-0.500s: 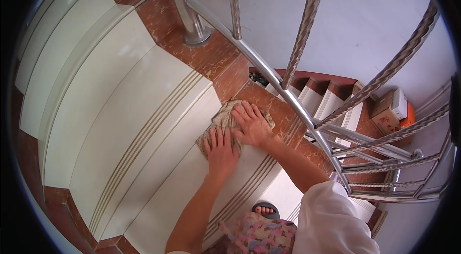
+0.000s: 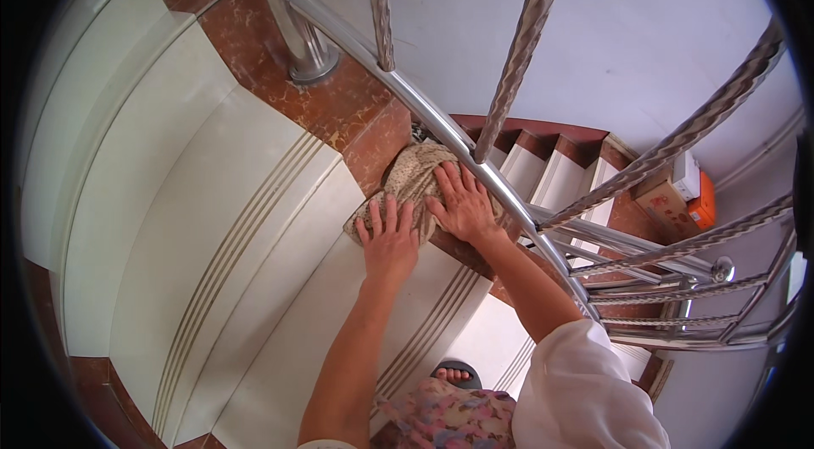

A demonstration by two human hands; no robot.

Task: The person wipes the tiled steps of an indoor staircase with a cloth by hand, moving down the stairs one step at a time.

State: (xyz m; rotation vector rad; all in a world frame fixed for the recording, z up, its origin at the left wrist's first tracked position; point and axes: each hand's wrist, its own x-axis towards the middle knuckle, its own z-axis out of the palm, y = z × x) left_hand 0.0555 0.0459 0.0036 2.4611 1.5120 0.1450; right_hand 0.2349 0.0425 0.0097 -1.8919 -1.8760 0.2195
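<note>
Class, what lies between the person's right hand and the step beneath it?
In the head view, a speckled tan cloth lies between the right hand and the step.

The cloth (image 2: 414, 174) is tan with dark speckles. Brown lines (image 2: 426, 334) stripe the cream tread (image 2: 326, 313) along its front edge; the stair border (image 2: 339, 114) is reddish-brown with paler veins. The railing (image 2: 424, 114) is silver, the sleeve (image 2: 585, 390) white, the garment (image 2: 449, 419) pink-and-mauve floral.

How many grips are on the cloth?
2, both resting on the patterned cloth: left grip on its left part, right grip on its right part. No others visible.
</note>
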